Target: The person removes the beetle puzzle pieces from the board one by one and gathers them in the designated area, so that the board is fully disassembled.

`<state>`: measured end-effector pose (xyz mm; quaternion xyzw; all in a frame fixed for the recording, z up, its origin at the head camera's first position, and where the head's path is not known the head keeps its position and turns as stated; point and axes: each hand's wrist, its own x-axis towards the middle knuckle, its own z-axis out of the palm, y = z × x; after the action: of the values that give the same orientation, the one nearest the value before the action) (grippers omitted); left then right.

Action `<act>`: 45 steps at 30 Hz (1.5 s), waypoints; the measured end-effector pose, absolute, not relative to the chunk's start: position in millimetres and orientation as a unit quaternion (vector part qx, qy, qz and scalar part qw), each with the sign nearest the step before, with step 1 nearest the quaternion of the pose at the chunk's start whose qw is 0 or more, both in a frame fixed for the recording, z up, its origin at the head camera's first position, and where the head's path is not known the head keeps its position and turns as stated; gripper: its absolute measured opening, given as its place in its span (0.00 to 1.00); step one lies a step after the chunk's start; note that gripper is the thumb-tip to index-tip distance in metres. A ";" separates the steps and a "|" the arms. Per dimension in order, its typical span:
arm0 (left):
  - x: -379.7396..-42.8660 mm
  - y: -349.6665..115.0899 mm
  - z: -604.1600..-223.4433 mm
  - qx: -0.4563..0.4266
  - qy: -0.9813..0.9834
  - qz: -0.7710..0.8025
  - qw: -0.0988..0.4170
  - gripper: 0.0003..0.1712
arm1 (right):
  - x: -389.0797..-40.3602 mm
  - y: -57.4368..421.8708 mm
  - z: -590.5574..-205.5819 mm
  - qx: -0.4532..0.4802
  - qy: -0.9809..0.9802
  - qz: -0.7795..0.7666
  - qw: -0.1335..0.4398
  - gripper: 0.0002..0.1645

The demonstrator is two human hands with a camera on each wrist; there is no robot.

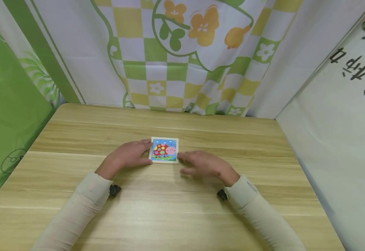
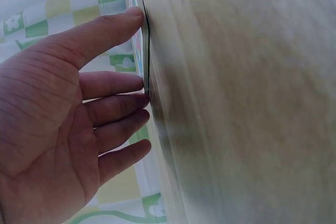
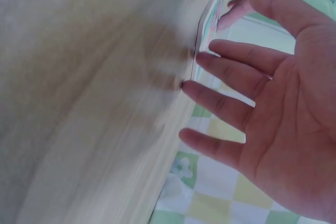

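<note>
As the left hand (image 1: 127, 156) and right hand (image 1: 205, 164) flank the picture board (image 1: 165, 150), extended fingers (image 3: 218, 103) touch without gripping. Even pressure between them should steady it.

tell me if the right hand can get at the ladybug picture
Probably yes: the right hand is at one edge of the ladybug picture, nothing visibly between; the left hand is opposite.

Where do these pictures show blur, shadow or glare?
Head view: pale sheen on the near tabletop, ladybug picture legible; left wrist view: blurred tabletop, dark shadow beside the left fingers; right wrist view: similar blur, soft shadows beside the right fingers.
</note>
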<state>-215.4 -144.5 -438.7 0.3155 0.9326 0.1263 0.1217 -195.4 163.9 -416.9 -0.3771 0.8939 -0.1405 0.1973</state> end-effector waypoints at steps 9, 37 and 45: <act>-216.3 -143.8 -440.0 0.319 0.930 0.148 0.103 0.49 | -211.8 168.3 -420.8 -0.344 0.903 -0.192 0.173 0.33; -217.2 -117.4 -438.0 0.380 0.898 0.147 0.167 0.34 | -251.8 139.8 -435.9 -0.305 0.934 -0.152 0.104 0.33; -220.2 -117.6 -437.3 0.382 0.898 0.136 0.170 0.32 | -252.4 136.3 -434.9 -0.289 0.939 -0.144 0.117 0.33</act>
<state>-220.2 -117.6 -437.3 0.3817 0.8982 0.1363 0.1703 -252.4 136.3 -434.9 -0.2890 0.9392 -0.1441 0.1169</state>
